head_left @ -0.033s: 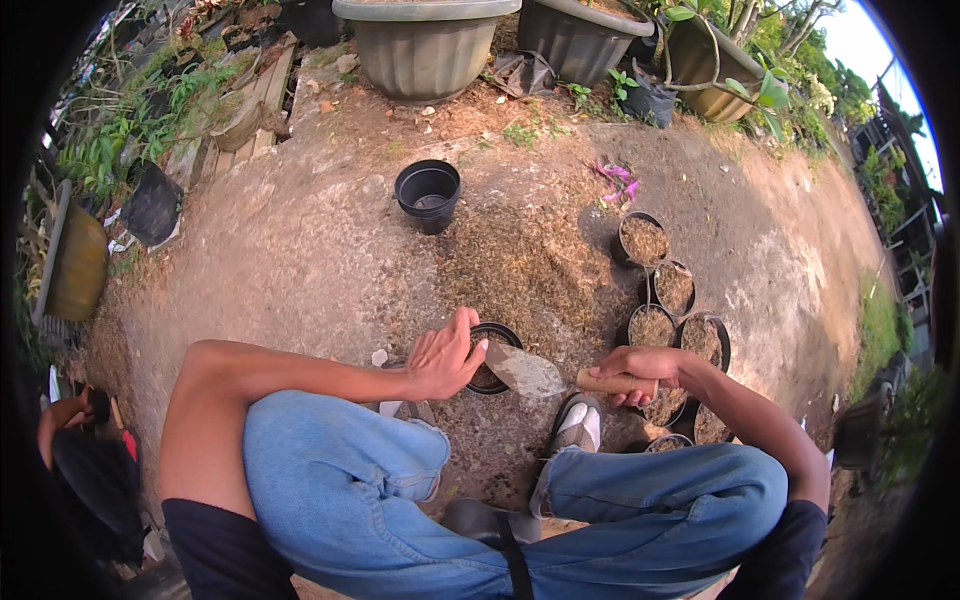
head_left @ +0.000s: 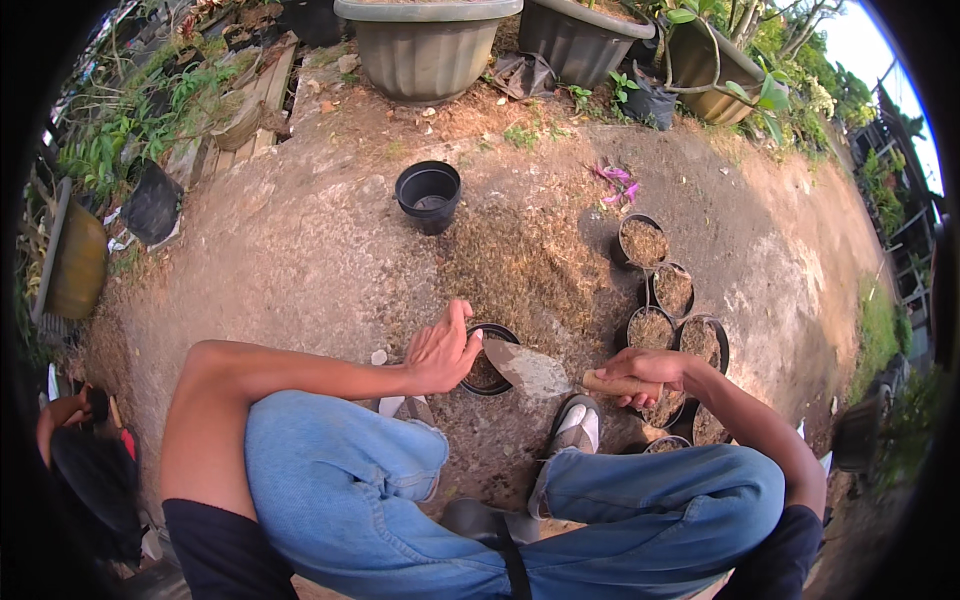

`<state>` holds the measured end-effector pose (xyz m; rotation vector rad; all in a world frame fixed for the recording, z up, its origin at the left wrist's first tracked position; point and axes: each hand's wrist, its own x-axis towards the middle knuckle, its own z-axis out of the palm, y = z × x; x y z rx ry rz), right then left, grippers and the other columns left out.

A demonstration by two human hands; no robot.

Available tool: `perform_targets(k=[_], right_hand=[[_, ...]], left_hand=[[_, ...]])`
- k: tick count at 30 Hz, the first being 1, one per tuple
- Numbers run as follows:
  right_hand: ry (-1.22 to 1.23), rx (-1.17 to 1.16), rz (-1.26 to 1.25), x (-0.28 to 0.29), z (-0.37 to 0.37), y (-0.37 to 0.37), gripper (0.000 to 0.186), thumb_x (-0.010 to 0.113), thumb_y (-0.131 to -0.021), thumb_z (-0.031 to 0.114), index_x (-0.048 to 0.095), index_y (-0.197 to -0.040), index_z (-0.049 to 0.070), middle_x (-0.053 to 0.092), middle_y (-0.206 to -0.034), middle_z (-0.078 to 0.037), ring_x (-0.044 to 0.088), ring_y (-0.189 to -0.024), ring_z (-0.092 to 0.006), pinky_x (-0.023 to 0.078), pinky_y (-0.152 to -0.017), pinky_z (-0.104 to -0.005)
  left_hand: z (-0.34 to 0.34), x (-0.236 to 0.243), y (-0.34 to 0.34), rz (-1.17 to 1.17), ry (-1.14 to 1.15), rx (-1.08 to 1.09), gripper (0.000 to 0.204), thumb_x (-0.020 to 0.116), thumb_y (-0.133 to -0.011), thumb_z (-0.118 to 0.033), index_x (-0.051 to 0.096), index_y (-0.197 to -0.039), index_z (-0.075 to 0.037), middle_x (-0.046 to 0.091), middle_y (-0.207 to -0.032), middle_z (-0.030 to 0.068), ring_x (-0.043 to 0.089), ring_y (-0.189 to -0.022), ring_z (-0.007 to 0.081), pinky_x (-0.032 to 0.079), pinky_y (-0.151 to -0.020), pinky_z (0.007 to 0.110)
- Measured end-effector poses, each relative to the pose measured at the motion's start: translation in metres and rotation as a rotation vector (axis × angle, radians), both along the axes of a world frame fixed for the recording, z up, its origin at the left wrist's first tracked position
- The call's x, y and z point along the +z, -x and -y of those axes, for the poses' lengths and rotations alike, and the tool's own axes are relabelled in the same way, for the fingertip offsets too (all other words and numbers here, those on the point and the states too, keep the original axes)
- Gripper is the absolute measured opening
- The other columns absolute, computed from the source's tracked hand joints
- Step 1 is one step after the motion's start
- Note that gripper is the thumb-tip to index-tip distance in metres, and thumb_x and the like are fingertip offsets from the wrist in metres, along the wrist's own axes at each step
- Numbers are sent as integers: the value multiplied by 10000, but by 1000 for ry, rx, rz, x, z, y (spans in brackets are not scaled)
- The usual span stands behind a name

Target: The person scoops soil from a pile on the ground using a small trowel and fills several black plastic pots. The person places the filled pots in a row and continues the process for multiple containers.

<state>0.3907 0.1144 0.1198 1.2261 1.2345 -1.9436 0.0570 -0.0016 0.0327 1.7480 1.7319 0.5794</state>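
My right hand point(head_left: 650, 372) is closed around the wooden handle of a trowel point(head_left: 530, 372). Its soil-smeared metal blade points left, with the tip over a small black pot point(head_left: 485, 386) that holds some brown soil mix. At that pot's left rim is my left hand point(head_left: 438, 352), thumb and forefinger apart, close to the blade's tip. Whether it touches the rim, I cannot tell. Just beyond the pot, loose brown soil mix point(head_left: 530, 250) is spread over the ground. Several filled black pots point(head_left: 652, 325) stand together around and beyond my right hand.
Farther off stands an empty black pot point(head_left: 428, 195). Purple petals point(head_left: 617, 183) lie right of it. Large planters point(head_left: 425, 55) line the far edge, and another planter point(head_left: 78, 255) sits at the left. At the lower left, another person's arm point(head_left: 62, 420) shows.
The trowel and my right hand have shifted slightly right. My left forefinger has risen a little. The pots stay where they were.
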Motion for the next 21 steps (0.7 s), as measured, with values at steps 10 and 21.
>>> perform_targets(k=[10, 21], right_hand=[[-926, -104, 295, -35, 111, -43, 525, 588, -1003, 490, 719, -1166, 8, 728, -889, -246, 716, -888, -403, 527, -794, -476], [-933, -171, 105, -179, 98, -4, 496, 551, -1044, 427, 660, -945, -47, 612, -588, -120, 652, -527, -222, 502, -532, -395]], left_hand=[[-38, -42, 16, -330, 515, -176, 370, 532, -975, -298, 727, -1063, 5, 728, -1076, 253, 695, -1044, 458, 545, -887, 561], [-19, -56, 36, -64, 650, -25, 350, 550, -1012, -252, 722, -887, 26, 769, -922, 173, 737, -977, 342, 573, -833, 470]])
